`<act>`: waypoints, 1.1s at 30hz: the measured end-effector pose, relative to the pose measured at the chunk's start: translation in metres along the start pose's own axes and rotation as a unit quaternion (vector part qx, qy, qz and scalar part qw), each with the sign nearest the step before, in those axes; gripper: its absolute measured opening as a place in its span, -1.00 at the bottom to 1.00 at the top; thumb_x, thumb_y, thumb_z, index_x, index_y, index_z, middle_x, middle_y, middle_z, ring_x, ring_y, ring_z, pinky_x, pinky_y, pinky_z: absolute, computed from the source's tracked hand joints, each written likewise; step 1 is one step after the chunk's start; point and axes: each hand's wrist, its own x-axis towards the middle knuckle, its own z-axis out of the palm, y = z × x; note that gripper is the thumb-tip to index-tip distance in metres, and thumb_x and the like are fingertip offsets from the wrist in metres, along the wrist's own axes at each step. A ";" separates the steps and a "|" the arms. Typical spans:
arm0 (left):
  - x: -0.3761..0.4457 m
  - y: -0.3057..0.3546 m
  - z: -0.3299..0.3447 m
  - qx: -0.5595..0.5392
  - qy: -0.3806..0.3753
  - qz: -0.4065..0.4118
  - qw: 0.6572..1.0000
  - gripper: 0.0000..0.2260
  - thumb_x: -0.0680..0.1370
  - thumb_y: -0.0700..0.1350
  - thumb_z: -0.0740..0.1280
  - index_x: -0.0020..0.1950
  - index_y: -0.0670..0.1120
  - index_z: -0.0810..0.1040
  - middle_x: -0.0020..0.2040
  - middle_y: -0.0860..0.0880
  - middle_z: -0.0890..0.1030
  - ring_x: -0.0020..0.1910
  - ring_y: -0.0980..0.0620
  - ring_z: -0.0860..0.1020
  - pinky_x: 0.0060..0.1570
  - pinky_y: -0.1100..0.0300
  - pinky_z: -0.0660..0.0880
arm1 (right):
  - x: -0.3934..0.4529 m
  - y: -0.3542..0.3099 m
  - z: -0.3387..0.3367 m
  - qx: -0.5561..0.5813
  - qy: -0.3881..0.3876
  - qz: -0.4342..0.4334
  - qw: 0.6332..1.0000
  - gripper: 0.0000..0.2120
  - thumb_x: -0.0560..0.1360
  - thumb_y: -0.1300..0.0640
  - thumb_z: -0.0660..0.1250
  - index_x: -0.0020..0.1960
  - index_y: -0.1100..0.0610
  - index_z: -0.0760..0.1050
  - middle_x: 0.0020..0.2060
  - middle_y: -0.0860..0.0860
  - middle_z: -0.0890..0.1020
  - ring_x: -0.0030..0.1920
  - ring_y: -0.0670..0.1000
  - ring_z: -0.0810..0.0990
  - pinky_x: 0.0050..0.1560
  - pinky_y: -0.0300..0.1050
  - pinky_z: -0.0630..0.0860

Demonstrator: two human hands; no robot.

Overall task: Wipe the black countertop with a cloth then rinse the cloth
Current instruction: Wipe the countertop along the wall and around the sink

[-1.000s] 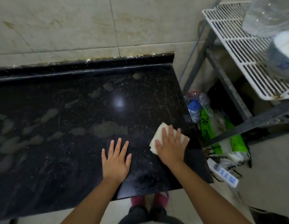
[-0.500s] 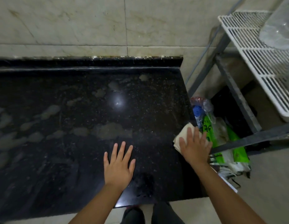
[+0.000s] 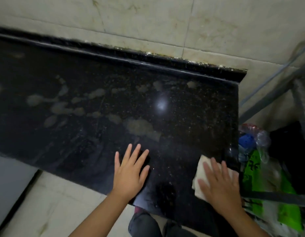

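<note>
The black countertop (image 3: 191,106) fills the middle of the view, speckled and smeared with pale grey patches across its left and centre. My right hand (image 3: 220,187) presses flat on a folded white cloth (image 3: 202,170) at the counter's right front corner, fingers spread over it. My left hand (image 3: 129,173) rests flat on the counter near the front edge, fingers apart, holding nothing. The cloth's right part is hidden under my palm.
A tiled wall (image 3: 148,23) rises behind the raised black back lip. Right of the counter stands a grey metal rack frame (image 3: 268,98), with green and clear plastic bags (image 3: 254,168) on the floor below it. Pale floor tiles (image 3: 51,206) lie at the lower left.
My right hand has slid the cloth to the counter's right edge and then toward the front corner. My left hand has stayed flat. The view has tilted and swung left.
</note>
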 end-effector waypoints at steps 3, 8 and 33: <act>-0.046 -0.001 0.006 -0.039 0.006 -0.133 0.990 -0.54 0.61 0.13 -0.19 0.27 0.00 0.36 0.24 -0.13 0.53 0.31 -0.11 0.27 0.26 -0.20 0.25 | 0.038 -0.033 -0.009 0.025 -0.022 0.021 0.999 -0.22 0.43 -0.28 -0.38 0.49 0.05 0.11 0.49 0.10 0.17 0.47 0.23 0.07 0.31 0.38 0.16; -0.090 -0.014 0.011 -0.122 0.007 -0.357 0.926 -0.41 0.50 0.11 -0.12 0.36 -0.15 0.38 0.41 -0.23 0.31 0.41 -0.28 0.20 0.28 -0.28 0.17 | 0.022 -0.162 0.005 0.025 0.058 -0.246 0.967 -0.43 0.39 -0.17 0.00 0.23 0.03 0.53 0.24 0.02 0.56 0.29 0.14 0.34 0.23 0.14 0.18; -0.057 -0.070 0.005 -0.100 -0.008 -0.396 0.913 -0.47 0.56 0.11 -0.21 0.50 -0.02 0.04 0.53 -0.06 -0.02 0.50 -0.08 -0.13 0.43 -0.05 -0.10 | 0.020 -0.205 0.006 -0.008 0.052 -0.331 0.942 -0.50 0.42 -0.10 0.04 0.26 0.02 0.49 0.24 -0.01 0.56 0.30 0.08 0.32 0.32 0.05 0.09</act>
